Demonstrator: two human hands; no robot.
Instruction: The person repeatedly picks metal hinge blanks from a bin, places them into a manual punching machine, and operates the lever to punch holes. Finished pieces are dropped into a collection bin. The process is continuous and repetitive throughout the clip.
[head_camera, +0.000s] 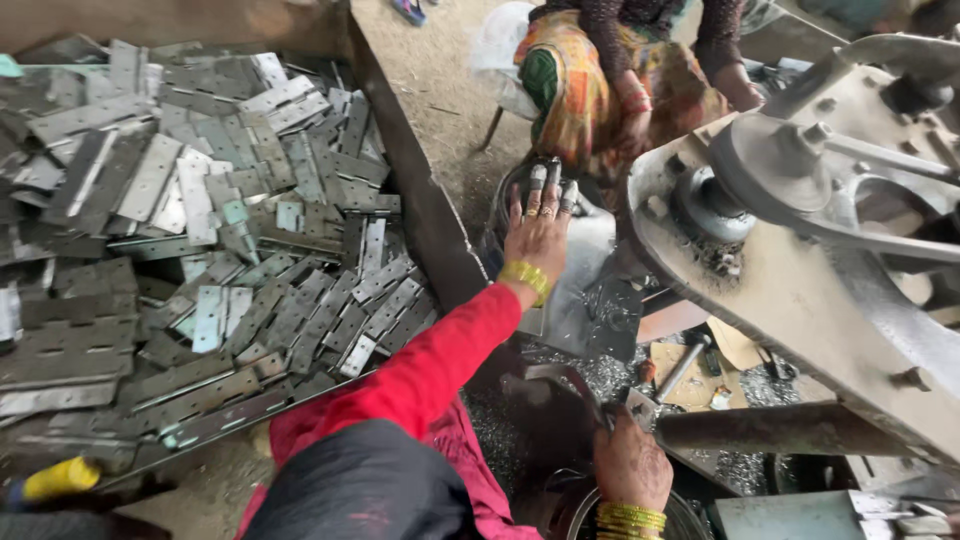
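- left hand (537, 225) is stretched out in the middle of the frame, released and spread flat, taped fingertips (537, 178) on the rim of a dark round tub (505, 205), palm over a shiny metal sheet (585, 285); not grasping anything
- right hand (630, 465) is low, centre-right, curled down by a rusty round bar (780, 430); fingers look closed around a small metal piece (640, 405), but honestly I can't tell if it's a real grip
- my read: this is the reach-and-feed step at the press (800, 250), one hand fetching at the tub while the other stays at the bed
- a next move would call for closing the left fingers on one piece and bringing it back low, under the big press arm
- edges: the press frame hangs right beside the left hand, and its plate edge looks rough; metal shavings (600, 375) litter the bed between the hands
- open room: pretty tight, a narrow lane between the bin wall (430, 220) and the press
- heap of flat hinge plates (200, 250) fills the left half of the frame, well apart from both hands
- another person (600, 90) sits at the top centre, just beyond the tub, so not much slack that way either
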